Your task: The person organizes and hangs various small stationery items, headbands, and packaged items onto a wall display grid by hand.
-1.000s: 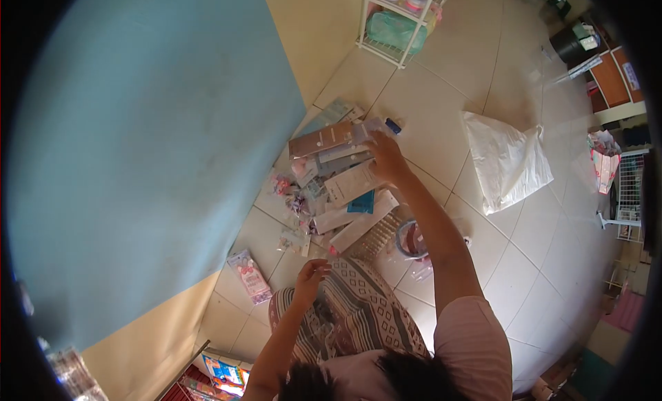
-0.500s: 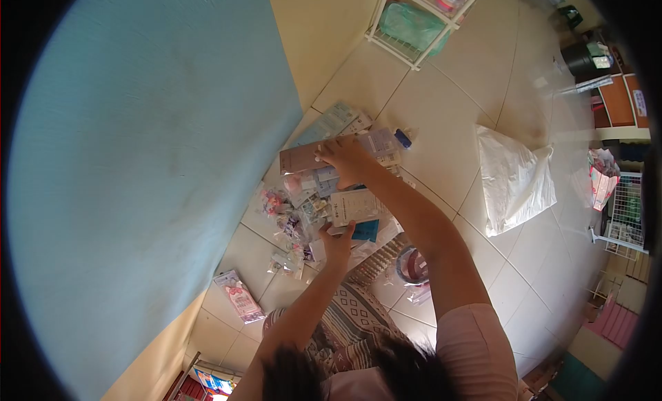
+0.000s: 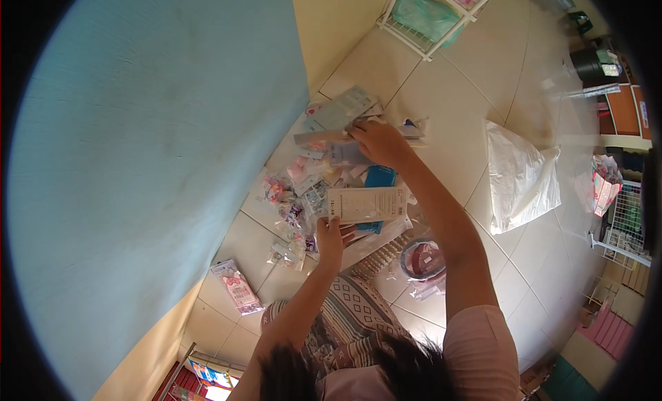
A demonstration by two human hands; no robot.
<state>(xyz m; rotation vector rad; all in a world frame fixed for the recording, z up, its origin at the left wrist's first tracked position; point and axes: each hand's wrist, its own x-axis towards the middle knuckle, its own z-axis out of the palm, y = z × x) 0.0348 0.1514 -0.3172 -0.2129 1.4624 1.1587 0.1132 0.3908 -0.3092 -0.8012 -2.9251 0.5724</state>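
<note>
My left hand (image 3: pixel 330 237) grips the lower left corner of a white printed packet (image 3: pixel 367 205), which lies above a blue packet (image 3: pixel 380 177) on the pile. Farther up, my right hand (image 3: pixel 378 140) is closed on the edge of a long flat package (image 3: pixel 321 136), seen nearly edge-on. Beyond it rests a pale blue-grey packet (image 3: pixel 343 109). Small clear bags with pink and purple items (image 3: pixel 277 191) lie to the left of the white packet.
A pink packet (image 3: pixel 238 288) lies on the tiles at lower left. Round items in plastic (image 3: pixel 422 259) are beside my leg. A white plastic bag (image 3: pixel 520 180) lies at right. A white rack (image 3: pixel 427 55) stands at the top, near the wall (image 3: pixel 165 146).
My right hand has moved slightly up and right, and the long package has tilted from flat to nearly edge-on. The white packet is lifted and more exposed in my left hand.
</note>
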